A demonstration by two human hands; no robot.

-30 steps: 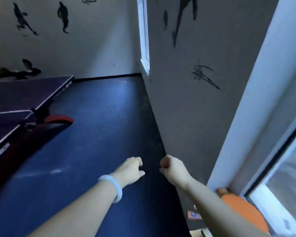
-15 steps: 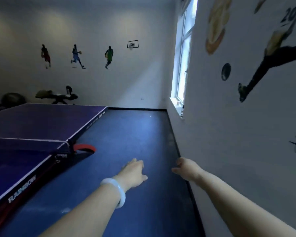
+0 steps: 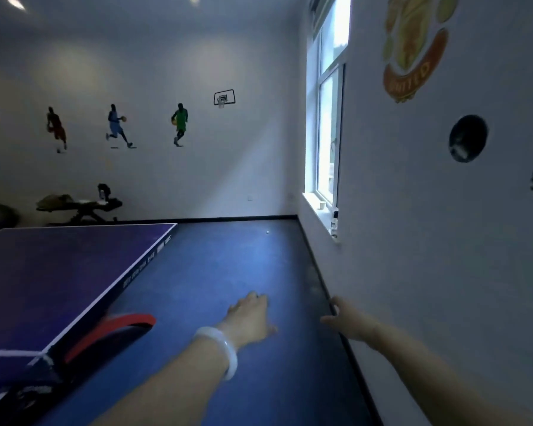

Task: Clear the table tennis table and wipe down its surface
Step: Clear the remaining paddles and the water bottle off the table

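- the view has lifted from the floor by the wall to the whole room, and the table (image 3: 59,272) now shows more of its purple top; i judge the person is turning back toward it.
- left hand (image 3: 250,318) and right hand (image 3: 348,322) reach forward over the blue floor (image 3: 228,265), fingers loosely spread, holding nothing.
- the table lies left of both hands, apart from them; a small white ball (image 3: 267,232) sits far off on the floor.

Both forearms are bare, with no sleeve showing up to the lower edge of the view. The left hand (image 3: 249,318) has a smooth, pale, translucent white bangle (image 3: 220,353) round the wrist just behind it. The right hand (image 3: 350,322) wears nothing: no ring, watch or band shows.
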